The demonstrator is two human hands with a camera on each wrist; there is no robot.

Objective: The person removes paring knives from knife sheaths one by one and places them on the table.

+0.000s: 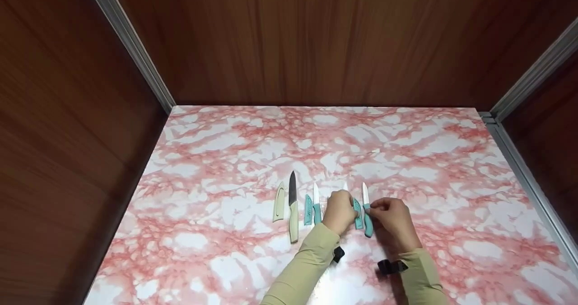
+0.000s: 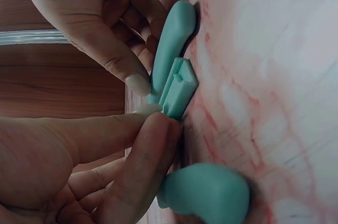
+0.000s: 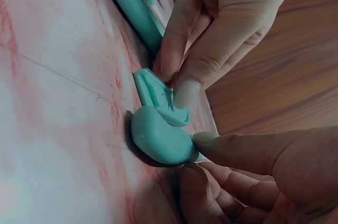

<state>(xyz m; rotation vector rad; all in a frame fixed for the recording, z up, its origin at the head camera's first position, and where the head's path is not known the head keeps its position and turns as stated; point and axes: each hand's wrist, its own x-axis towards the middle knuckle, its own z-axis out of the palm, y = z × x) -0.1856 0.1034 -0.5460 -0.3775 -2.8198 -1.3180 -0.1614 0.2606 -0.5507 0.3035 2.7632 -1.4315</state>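
Note:
My left hand pinches a teal knife sheath between thumb and fingers. Right beside it lies a teal-handled paring knife with a white blade pointing away from me. The thumb and fingers of my right hand pinch this knife near the base of its handle. In the left wrist view, another teal knife handle rests on the table by my left fingers. From the head view that knife is mostly hidden under the left hand, with its white blade tip showing.
Left of my hands lie another teal knife and its teal sheath. Farther left are a larger dark-bladed knife with a pale green handle and a pale green sheath. Wood-grained panels enclose the marbled table.

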